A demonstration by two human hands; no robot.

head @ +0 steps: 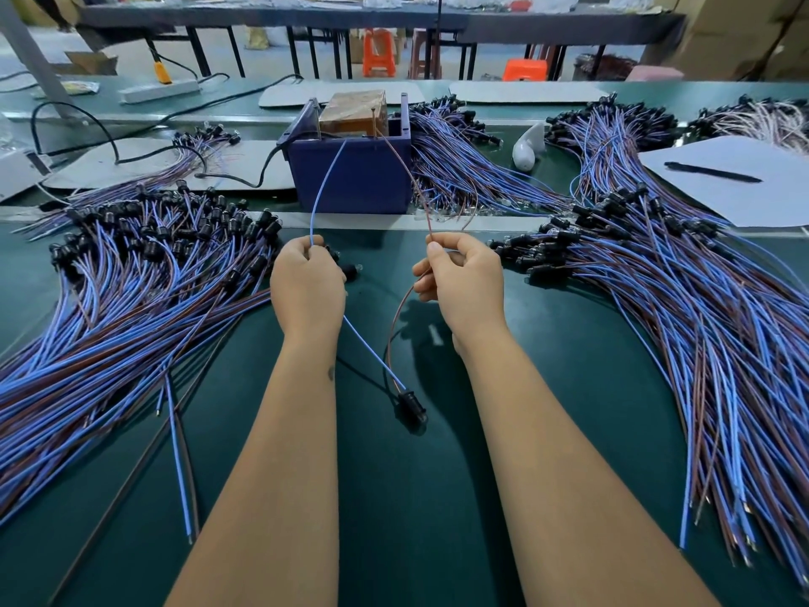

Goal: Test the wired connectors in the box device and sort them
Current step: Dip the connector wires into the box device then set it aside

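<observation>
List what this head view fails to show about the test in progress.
- Wire tips' contact inside the blue box: hidden by its wall.
- Left hand fingers round the blue wire: hidden behind the hand's back.
- Black connector detail: too small.
- Right pile: cut off by the frame edge.

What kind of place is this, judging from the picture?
Probably a factory assembly or testing bench: large piles of wired connectors cover a green worktable, a blue box device stands mid-table, and more workbenches stand behind.
</observation>
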